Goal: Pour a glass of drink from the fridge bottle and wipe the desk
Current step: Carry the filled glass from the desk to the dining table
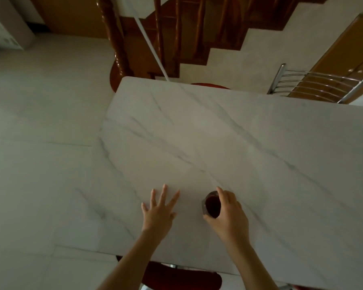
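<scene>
A: Right hand (228, 214) status?
B: Grip wrapped round the glass (212, 205) from its right side. Thumb at the near edge of the rim, index finger curled over the far edge. Fingers closed on it, not spread.

A: Left hand (158, 208)?
B: Fingers splayed wide, palm down, over the tabletop (228, 130) just left of the glass. Holds nothing. Can't tell if the palm touches the surface or hovers.

A: Where's the glass sitting?
B: Near the front edge of the tabletop, left of centre, between the two hands. Can't confirm its base is on the surface; the hand hides that side.

A: Orientation?
B: Upright, long axis vertical, mouth up toward the camera. Dark red drink inside, filled high.

A: Anything around it?
B: White marble-look top with grey veins, bare around the glass. Metal-backed chair (319, 84) at the far right corner, well apart. Red chair seat (182, 277) tucked under the near edge. Wooden staircase (176, 34) beyond the far edge, pale tiled floor (40, 122) to the left.

A: Obstructions?
B: None near the glass except the hands themselves.
</scene>
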Available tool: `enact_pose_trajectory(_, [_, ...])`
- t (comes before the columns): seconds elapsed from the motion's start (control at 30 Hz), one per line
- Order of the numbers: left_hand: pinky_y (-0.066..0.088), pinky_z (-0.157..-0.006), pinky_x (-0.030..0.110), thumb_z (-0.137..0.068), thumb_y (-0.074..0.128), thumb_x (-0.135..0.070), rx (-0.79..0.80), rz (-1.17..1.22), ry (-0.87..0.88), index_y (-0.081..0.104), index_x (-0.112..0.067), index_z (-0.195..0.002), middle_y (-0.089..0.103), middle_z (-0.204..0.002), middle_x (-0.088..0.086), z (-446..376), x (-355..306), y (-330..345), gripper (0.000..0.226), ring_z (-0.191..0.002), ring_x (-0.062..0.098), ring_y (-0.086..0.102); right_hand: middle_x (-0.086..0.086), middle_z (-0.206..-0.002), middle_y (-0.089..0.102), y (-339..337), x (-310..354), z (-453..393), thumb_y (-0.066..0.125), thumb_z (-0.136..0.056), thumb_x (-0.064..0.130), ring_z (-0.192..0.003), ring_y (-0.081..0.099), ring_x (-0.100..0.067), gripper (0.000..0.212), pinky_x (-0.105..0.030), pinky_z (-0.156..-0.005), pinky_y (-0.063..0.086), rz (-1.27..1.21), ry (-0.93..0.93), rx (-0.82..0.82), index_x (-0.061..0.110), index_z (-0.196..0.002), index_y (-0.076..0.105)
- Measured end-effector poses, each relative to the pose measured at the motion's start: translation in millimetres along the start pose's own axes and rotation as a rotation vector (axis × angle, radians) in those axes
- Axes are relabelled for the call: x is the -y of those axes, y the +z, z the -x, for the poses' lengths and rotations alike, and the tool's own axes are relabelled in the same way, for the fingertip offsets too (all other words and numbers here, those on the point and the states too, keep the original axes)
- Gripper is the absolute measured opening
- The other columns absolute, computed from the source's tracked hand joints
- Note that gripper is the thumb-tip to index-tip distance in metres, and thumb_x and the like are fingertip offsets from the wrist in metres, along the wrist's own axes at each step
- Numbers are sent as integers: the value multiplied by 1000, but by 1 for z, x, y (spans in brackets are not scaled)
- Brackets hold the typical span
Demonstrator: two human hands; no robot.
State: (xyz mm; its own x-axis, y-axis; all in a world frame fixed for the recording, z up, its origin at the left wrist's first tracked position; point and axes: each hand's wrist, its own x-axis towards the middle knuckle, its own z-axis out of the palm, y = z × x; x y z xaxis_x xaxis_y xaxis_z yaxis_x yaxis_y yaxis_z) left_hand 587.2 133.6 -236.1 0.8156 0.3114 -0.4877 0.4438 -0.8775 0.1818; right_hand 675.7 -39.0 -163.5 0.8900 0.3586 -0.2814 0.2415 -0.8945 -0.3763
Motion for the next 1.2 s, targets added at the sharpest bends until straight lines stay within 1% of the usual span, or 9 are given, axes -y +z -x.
enact_pose_trajectory(0.27, [17, -108, 63, -97, 41, -37, 5, 34, -12, -6, -51, -143, -22, -157, -7, -3, 4, 5, 68, -144, 30, -15, -2, -137, 41, 12, -3, -18, 75, -71, 37, -116, 48, -26, 82, -36, -79, 51, 5, -26, -17, 22, -140, 32])
enact_pose_trajectory(0.57, [21, -110, 56, -97, 40, -42, -45, -17, -24, -9, -52, -143, -19, -157, -8, 0, 5, 6, 68, -145, 27, -10, -2, -134, 45, 22, -8, -23, 78, -67, 34, -114, 51, -26, 84, -36, -77, 53, -26, -37, -27, 23, -138, 36])
enact_pose_trajectory(0.63, [21, -110, 57, -96, 41, -42, -45, -6, -30, -8, -52, -143, -19, -157, -9, 0, 5, 6, 68, -145, 26, -11, -2, -138, 41, 23, -9, -24, 77, -69, 34, -117, 49, -26, 85, -37, -80, 52, -27, -34, -26, 24, -140, 32])
enact_pose_trajectory(0.73, [21, -111, 56, -96, 40, -43, -46, -27, -40, -8, -51, -143, -18, -158, -9, 2, 4, 5, 68, -145, 26, -10, -2, -148, 28, 23, -9, -23, 71, -74, 34, -125, 41, -27, 87, -38, -85, 52, -22, -38, -2, 29, -144, 20])
enact_pose_trajectory(0.83, [13, -112, 55, -97, 38, -44, -39, -76, -47, -8, -48, -145, -17, -158, -7, 3, 1, 1, 67, -146, 27, -7, -2, -153, 19, 23, -10, -23, 68, -76, 33, -130, 34, -28, 90, -39, -87, 51, -21, -56, 20, 32, -146, 11])
enact_pose_trajectory(0.9, [10, -114, 52, -97, 37, -43, -23, -93, -54, -4, -42, -148, -13, -159, -4, 5, -2, -3, 65, -146, 27, -4, -2, -154, 18, 21, -12, -23, 69, -76, 35, -132, 31, -28, 92, -41, -89, 49, -13, -77, 35, 32, -146, 9])
enact_pose_trajectory(1.03, [12, -115, 46, -98, 34, -45, -22, -66, -85, 3, -30, -150, -5, -160, -2, 15, -4, -16, 63, -146, 23, 3, -4, -153, 20, 12, -10, -26, 70, -75, 45, -135, 27, -29, 87, -47, -95, 46, -46, -99, 11, 26, -145, 22])
enact_pose_trajectory(1.1, [17, -115, 44, -97, 34, -46, -64, -35, -105, 4, -29, -150, 0, -160, -3, 26, -1, -22, 64, -145, 21, 9, -4, -152, 24, 6, -6, -26, 70, -76, 41, -134, 29, -28, 77, -48, -94, 46, -66, -140, -31, 21, -141, 34])
enact_pose_trajectory(1.2, [23, -112, 42, -96, 35, -48, -142, 10, -141, 8, -29, -150, 13, -159, -4, 48, 7, -35, 63, -143, 18, 19, -6, -143, 40, -4, 4, -22, 74, -74, 29, -126, 41, -29, 63, -48, -89, 49, -122, -228, -143, 16, -131, 49])
